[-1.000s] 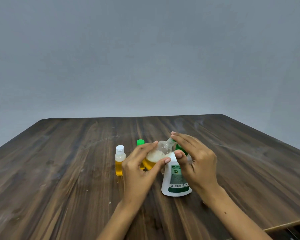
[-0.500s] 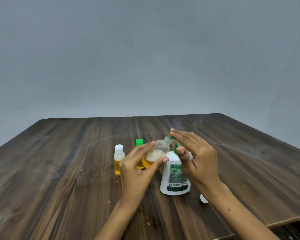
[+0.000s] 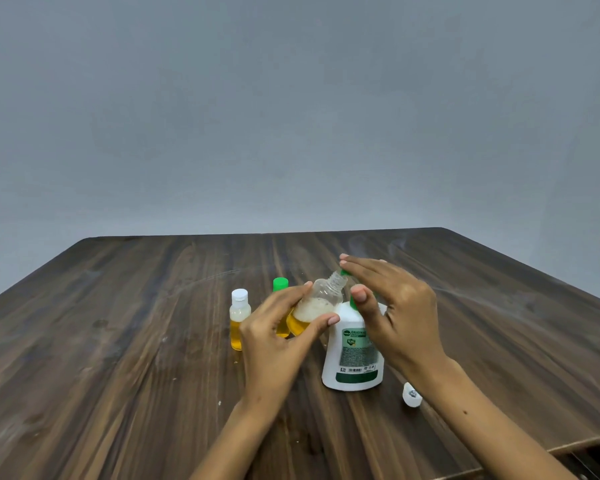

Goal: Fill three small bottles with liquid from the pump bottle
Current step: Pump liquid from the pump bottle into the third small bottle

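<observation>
While one uncapped bottle is gripped by the left hand, the pump bottle is seemingly pressed by the flat-fingered right hand; two capped bottles are stood behind

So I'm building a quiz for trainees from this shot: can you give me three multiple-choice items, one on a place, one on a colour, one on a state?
1. Where does the loose white cap lie?
A. On the table, right of the pump bottle
B. On the open bottle
C. Left of all the bottles

2. What colour is the cap of the far bottle?
A. White
B. Green
C. Red

3. How is the open bottle in the left hand?
A. Upright and capped
B. Lying on the table
C. Tilted, neck at the pump spout, part full with foam

Answers: 1 A, the cap rests on the table beside the right forearm. 2 B, green top behind the left hand. 3 C, the right hand sits over the pump, and yellow liquid lies under the foam.
</observation>
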### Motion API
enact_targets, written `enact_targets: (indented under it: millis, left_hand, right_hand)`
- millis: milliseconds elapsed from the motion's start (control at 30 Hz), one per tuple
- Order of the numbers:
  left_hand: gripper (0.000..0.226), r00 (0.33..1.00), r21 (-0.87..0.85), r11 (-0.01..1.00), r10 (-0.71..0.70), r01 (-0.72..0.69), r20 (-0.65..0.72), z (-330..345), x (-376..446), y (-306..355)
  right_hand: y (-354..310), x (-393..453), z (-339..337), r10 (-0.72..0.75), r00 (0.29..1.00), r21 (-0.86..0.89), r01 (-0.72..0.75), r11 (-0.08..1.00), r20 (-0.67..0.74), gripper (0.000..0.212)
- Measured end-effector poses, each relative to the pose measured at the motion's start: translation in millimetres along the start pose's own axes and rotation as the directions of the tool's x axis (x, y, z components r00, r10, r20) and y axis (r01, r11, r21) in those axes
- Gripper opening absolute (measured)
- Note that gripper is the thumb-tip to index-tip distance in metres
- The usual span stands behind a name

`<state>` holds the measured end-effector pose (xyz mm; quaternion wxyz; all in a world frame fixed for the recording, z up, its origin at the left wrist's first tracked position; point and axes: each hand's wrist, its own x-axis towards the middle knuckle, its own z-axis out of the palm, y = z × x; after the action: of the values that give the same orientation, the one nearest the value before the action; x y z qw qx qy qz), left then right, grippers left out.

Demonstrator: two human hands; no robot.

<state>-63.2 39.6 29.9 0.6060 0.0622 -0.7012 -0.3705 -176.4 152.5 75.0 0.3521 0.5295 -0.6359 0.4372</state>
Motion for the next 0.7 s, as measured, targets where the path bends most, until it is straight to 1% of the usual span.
enact_targets:
  millis: [100,267,433,567,700]
  left_hand:
    - [0.044,1.0,0.014,1.0,0.012,-0.012,0.016,-0.5,1.3,0.5]
    - [0.044,1.0,0.004,1.0,0.006,-0.006,0.007,-0.2,-0.3,0.5]
    - [0.043,0.999,0.035,0.999,0.026,-0.027,0.023,-0.6,2.1,1.3]
    - [0.043,1.0,0.033,0.999,0.023,-0.024,0.014,-0.7,1.8,2.1]
    - [0.044,1.0,0.024,0.999,0.024,-0.024,0.016,-1.2,2.0,2.6]
  right_hand:
    - [-1.1,-10.1,4.7,0.04,0.999,0.007,-0.04,0.999,-0.026,0.071]
    - [-1.4,0.2,-1.5,0.008,1.0,0.028,-0.007,1.0,-0.023,0.073]
    - [-1.4,-11.1,4.0,0.029,0.999,0.009,-0.029,1.0,-0.033,0.07]
    - [-1.5,-1.0,-0.6,0.003,1.0,0.035,-0.002,0.999,-0.028,0.072]
    - [-1.6,-4.6,6.3,0.007,0.999,0.018,-0.006,1.0,-0.052,0.072]
